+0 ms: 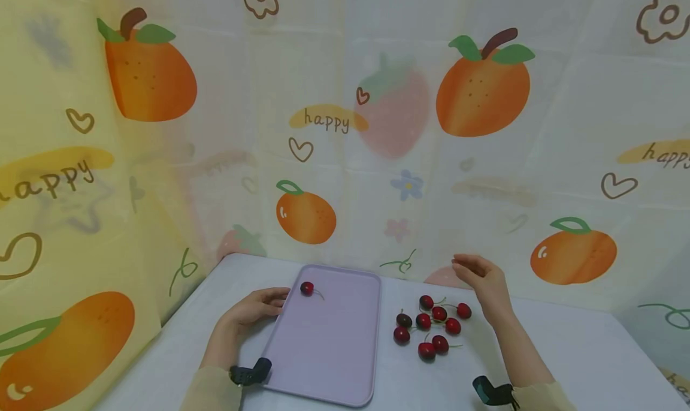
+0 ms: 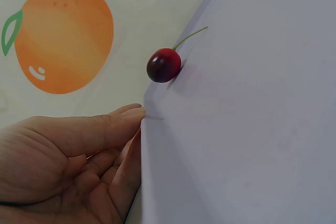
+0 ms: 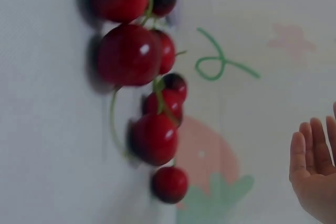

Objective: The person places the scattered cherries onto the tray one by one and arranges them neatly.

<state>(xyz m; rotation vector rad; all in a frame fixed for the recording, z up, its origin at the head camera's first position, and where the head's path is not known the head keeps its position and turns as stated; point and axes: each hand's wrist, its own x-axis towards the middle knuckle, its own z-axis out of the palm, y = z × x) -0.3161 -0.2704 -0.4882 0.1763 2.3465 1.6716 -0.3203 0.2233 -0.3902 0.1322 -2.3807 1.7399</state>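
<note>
A single cherry point(image 1: 306, 288) sits on our lavender tray point(image 1: 329, 351), near its far left corner, its green stem pointing right. Our left hand point(image 1: 257, 306) lies relaxed on the table point(image 1: 582, 351), fingers straight and together, their tips touching the tray's left edge just short of that cherry; it holds nothing. Our right hand point(image 1: 485, 282) hovers above the table with fingers loosely spread, empty, just beyond a cluster of loose cherries point(image 1: 433, 327) lying on the table to the right of the tray. A fruit-printed cloth point(image 1: 485, 93) hangs behind.
</note>
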